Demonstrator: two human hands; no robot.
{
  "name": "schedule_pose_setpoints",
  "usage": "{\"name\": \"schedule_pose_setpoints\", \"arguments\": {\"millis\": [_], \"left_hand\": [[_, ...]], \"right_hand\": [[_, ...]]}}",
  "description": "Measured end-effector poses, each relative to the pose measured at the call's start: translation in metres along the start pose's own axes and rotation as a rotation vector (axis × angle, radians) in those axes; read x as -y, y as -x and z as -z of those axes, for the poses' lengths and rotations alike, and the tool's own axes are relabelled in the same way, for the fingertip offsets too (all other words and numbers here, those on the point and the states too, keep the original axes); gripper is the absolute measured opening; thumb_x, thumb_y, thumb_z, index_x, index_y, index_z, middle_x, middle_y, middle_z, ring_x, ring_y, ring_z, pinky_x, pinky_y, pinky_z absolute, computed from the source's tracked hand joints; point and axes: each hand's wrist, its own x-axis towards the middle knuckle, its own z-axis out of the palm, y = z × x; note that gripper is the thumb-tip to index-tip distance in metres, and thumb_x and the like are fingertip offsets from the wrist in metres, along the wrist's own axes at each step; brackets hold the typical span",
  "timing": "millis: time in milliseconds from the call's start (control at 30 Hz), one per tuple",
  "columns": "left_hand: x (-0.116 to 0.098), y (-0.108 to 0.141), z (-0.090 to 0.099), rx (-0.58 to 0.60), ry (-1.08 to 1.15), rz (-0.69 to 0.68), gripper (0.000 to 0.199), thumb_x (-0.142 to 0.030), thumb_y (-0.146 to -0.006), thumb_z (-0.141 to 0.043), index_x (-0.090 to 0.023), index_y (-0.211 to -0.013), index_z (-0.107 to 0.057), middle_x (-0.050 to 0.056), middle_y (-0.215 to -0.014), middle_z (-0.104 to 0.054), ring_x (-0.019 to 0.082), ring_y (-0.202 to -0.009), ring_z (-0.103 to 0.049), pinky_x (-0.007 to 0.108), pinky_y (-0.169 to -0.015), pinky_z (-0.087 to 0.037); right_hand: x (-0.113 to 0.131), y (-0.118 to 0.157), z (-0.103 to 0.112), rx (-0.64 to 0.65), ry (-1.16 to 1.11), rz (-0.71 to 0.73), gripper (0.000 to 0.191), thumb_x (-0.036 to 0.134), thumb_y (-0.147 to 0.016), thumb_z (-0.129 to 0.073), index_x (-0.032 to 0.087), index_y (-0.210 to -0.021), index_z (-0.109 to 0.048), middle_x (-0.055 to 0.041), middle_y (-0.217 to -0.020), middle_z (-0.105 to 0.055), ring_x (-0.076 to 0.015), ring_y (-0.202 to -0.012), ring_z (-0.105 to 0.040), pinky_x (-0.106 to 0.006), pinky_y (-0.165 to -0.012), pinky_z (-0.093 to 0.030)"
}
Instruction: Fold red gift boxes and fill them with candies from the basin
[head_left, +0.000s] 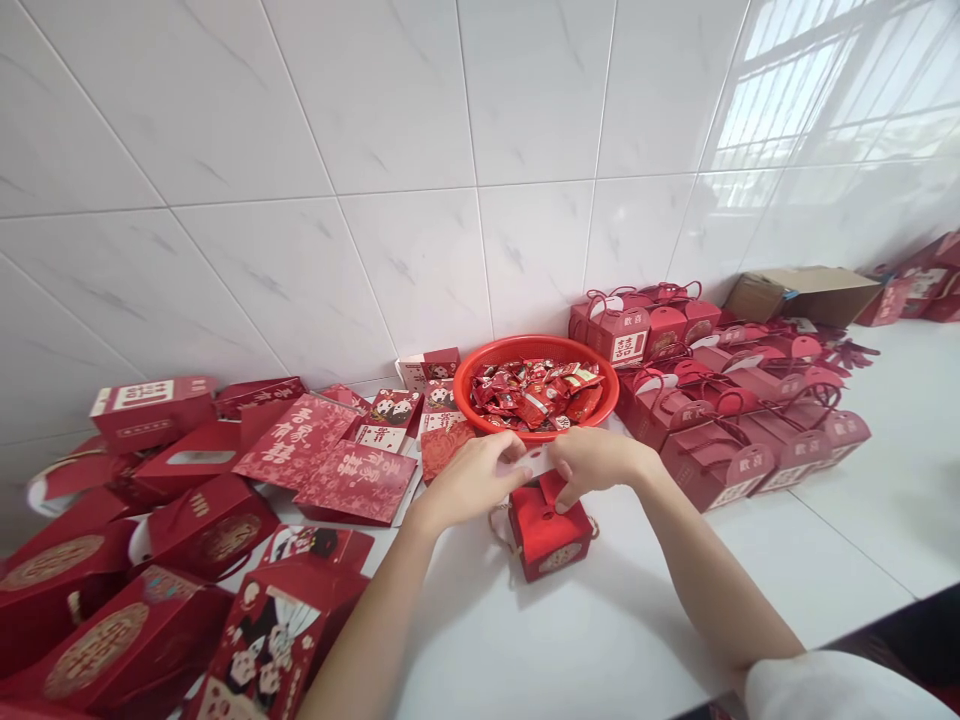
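Note:
A small red gift box [550, 530] sits on the white counter in front of me, a twisted cord handle hanging at either side. Its top flaps stand partly raised, and one shows a pale inner face. My left hand [480, 472] pinches that pale flap from the left, fingertips partly hidden. On the other side, my right hand [598, 466] grips the top flaps, its thumb pressed on the red one. Just behind both hands is a red plastic basket [466, 408] with many red-wrapped candies [536, 390] in it.
Rows of red handled boxes [720, 465] stand to the right, with an open cardboard carton [806, 290] behind them. Red boxes and flat packets [356, 480] are piled along the left. A tiled wall [405, 250] borders the counter [480, 640] at the back.

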Motion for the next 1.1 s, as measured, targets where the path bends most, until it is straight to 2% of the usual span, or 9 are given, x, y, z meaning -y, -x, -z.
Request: {"name": "schedule_pose_setpoints", "arguments": {"millis": [67, 133, 267, 367, 533, 633, 867, 1000, 1100], "left_hand": [[-0.003, 0.002, 0.001, 0.031, 0.096, 0.003, 0.028, -0.045, -0.087, -0.058, -0.022, -0.104, -0.059, 0.004, -0.1, -0.072, 0.023, -0.094, -0.067, 0.032, -0.079, -0.05], [-0.007, 0.004, 0.001, 0.124, 0.113, -0.004, 0.036, -0.047, -0.082, -0.064, -0.022, -0.108, -0.058, 0.003, -0.095, -0.072, 0.023, -0.089, -0.068, 0.031, -0.075, -0.049], [-0.012, 0.008, -0.007, 0.256, -0.092, -0.065, 0.033, -0.047, -0.073, -0.072, -0.022, -0.093, -0.064, 0.003, -0.092, -0.067, 0.025, -0.088, -0.064, 0.031, -0.07, -0.044], [-0.015, 0.01, -0.016, 0.261, -0.229, -0.016, 0.026, -0.043, -0.072, -0.072, -0.023, -0.089, -0.067, 0.005, -0.091, -0.06, 0.029, -0.091, -0.06, 0.033, -0.07, -0.042], [-0.017, 0.016, -0.021, 0.272, -0.226, 0.104, 0.022, -0.039, -0.074, -0.068, -0.024, -0.089, -0.068, 0.005, -0.097, -0.053, 0.026, -0.082, -0.06, 0.033, -0.068, -0.045], [-0.016, 0.017, -0.019, 0.32, -0.235, 0.132, 0.029, -0.044, -0.079, -0.064, -0.027, -0.102, -0.066, 0.005, -0.098, -0.055, 0.027, -0.085, -0.061, 0.033, -0.069, -0.047], [-0.003, 0.006, -0.014, 0.356, -0.203, 0.085, 0.038, -0.044, -0.077, -0.068, -0.026, -0.11, -0.063, 0.008, -0.104, -0.062, 0.032, -0.102, -0.061, 0.036, -0.079, -0.048], [0.0, 0.002, -0.012, 0.328, -0.144, 0.02, 0.035, -0.04, -0.075, -0.071, -0.025, -0.105, -0.065, 0.006, -0.102, -0.068, 0.033, -0.11, -0.059, 0.034, -0.082, -0.049], [0.0, 0.001, -0.012, 0.296, -0.06, -0.003, 0.036, -0.038, -0.074, -0.071, -0.023, -0.106, -0.067, 0.005, -0.106, -0.07, 0.031, -0.103, -0.064, 0.032, -0.079, -0.05]], "right_hand": [[0.0, 0.0, -0.002, 0.003, 0.004, -0.057, 0.047, 0.058, -0.063, -0.083, 0.018, -0.065, -0.058, -0.0048, -0.067, -0.063, -0.0232, -0.068, -0.062, -0.029, -0.052, -0.033], [-0.001, 0.0, -0.004, 0.0, -0.013, -0.097, 0.048, 0.058, -0.06, -0.085, 0.019, -0.068, -0.059, -0.0056, -0.073, -0.064, -0.0236, -0.069, -0.062, -0.028, -0.052, -0.034], [-0.005, 0.001, -0.006, -0.034, -0.014, -0.12, 0.057, 0.058, -0.055, -0.087, 0.019, -0.09, -0.065, -0.0075, -0.088, -0.066, -0.0257, -0.078, -0.063, -0.027, -0.054, -0.035], [-0.009, -0.003, -0.007, -0.022, -0.028, -0.022, 0.063, 0.06, -0.056, -0.085, 0.018, -0.099, -0.066, -0.0072, -0.093, -0.067, -0.0247, -0.082, -0.062, -0.027, -0.055, -0.035], [-0.019, -0.017, -0.008, 0.131, -0.105, 0.084, 0.055, 0.068, -0.057, -0.08, 0.017, -0.074, -0.067, -0.0007, -0.07, -0.064, -0.0154, -0.062, -0.054, -0.025, -0.052, -0.034], [-0.027, -0.025, -0.009, 0.159, -0.147, 0.133, 0.055, 0.069, -0.056, -0.08, 0.016, -0.066, -0.067, 0.002, -0.062, -0.061, -0.0128, -0.058, -0.052, -0.024, -0.053, -0.034], [-0.044, -0.032, -0.014, 0.193, -0.429, 0.203, 0.05, 0.056, -0.052, -0.086, 0.016, -0.067, -0.062, 0.0011, -0.066, -0.066, -0.0147, -0.066, -0.061, -0.024, -0.062, -0.043], [-0.047, -0.031, -0.016, 0.258, -0.694, 0.211, 0.047, 0.048, -0.054, -0.086, 0.018, -0.069, -0.053, 0.0054, -0.054, -0.06, -0.0135, -0.054, -0.06, -0.026, -0.061, -0.047], [-0.045, -0.023, -0.011, 0.187, -0.836, 0.265, 0.04, 0.038, -0.06, -0.084, 0.017, -0.076, -0.055, 0.0064, -0.053, -0.061, -0.0116, -0.048, -0.058, -0.025, -0.057, -0.047]]}}
